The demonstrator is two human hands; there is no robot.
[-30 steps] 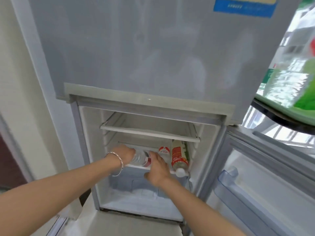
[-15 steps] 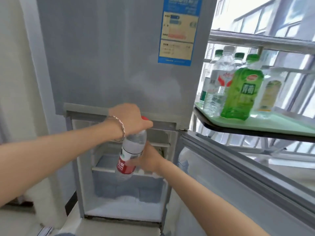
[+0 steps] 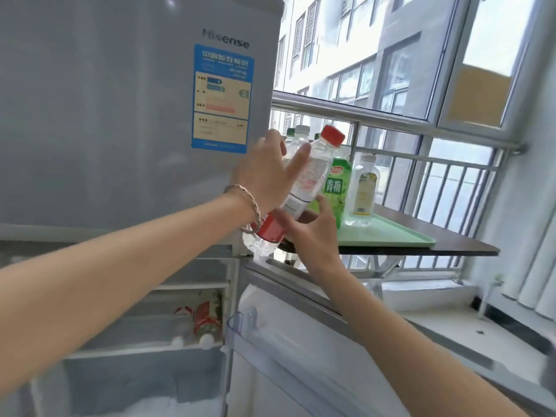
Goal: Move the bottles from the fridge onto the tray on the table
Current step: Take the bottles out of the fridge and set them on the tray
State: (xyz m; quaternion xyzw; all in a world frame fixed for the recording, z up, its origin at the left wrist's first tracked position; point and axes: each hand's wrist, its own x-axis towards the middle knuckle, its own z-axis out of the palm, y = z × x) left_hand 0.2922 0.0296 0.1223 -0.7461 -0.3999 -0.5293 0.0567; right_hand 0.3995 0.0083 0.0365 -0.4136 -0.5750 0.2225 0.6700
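Observation:
A clear water bottle (image 3: 314,170) with a red cap and red label hangs tilted in the air, just left of the green tray (image 3: 391,236) on the dark table (image 3: 451,251). My left hand (image 3: 264,173) wraps its upper body with the fingers loosely stretched. My right hand (image 3: 310,233) grips its lower part from below. On the tray stand a green tea bottle (image 3: 338,191), a pale yellow bottle (image 3: 362,188) and clear bottles (image 3: 301,133) partly hidden behind my hand. In the open fridge (image 3: 120,115), two red-labelled bottles (image 3: 206,320) lie on a shelf.
The lower fridge door (image 3: 301,356) stands open below my right arm, under the table's left end. A metal railing (image 3: 421,121) and windows run behind the table. A white sill (image 3: 451,320) lies at the lower right.
Both hands lifted the water bottle out of the fridge and carried it up and right, close to the tray. My view swung up and right with it.

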